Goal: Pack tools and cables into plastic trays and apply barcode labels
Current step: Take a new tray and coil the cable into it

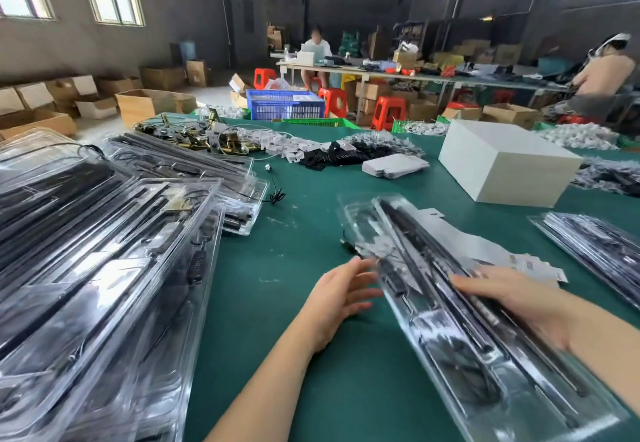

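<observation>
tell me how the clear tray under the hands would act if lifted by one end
The clear tray looks thin and long, so it would probably flex or sag. Its glossy plastic may be slippery. The black tools inside likely add weight along its length.

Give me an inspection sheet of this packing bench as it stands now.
Surface: green table mat.
Job's things: clear plastic tray holding black tools; filled tray stack; label strip.
Clutter: white box, brass hardware, bagged parts.
Grippers: left hand open beside tray; right hand open, resting on it.
Cables: loose black cable.
Surroundings: blue crate, red stools, cardboard boxes.
</observation>
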Motion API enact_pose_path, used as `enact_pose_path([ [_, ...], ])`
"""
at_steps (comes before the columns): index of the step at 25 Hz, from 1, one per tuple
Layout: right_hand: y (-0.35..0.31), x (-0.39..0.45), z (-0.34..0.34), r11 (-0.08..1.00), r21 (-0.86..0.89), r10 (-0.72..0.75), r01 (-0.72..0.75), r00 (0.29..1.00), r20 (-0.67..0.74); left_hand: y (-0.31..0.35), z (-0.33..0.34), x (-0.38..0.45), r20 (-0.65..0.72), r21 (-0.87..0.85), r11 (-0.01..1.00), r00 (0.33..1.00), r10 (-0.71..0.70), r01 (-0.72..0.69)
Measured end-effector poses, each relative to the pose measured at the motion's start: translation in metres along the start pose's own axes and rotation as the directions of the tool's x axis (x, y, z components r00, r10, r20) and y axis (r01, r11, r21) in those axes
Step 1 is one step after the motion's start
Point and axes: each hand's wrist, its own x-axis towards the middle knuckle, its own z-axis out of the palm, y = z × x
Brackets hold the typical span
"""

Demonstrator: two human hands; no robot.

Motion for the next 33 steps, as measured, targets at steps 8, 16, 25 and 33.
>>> enact_pose_path([
  [8, 0.001, 0.016, 0.003, 0.949, -0.289, -0.099, 0.122, 0.991, 0.096, 0.003, 0.004, -0.004, 0.025, -0.345, 0.937, 0.998, -0.052, 0.058],
  [16, 0.023, 0.024, -0.021, 0.929, -0.366, 0.026, 0.062, 0.972, 0.233, 0.007, -0.018, 0.008, -0.210, -0.533, 0.838, 0.978, 0.006, -0.120],
  [25, 0.009, 0.054, -0.014, 0.773, -0.613, -0.252, 0.163, 0.966, -0.060, 0.001, -0.030, 0.014, -0.586, -0.085, 0.927, 0.771, 0.251, -0.366],
  [33, 0.044, 0.033, 0.080, 0.297, -0.934, -0.634, 0.197, 0.773, -0.038, 0.002, -0.036, 0.015, -0.661, -0.007, 0.933, 0.702, 0.265, -0.359],
])
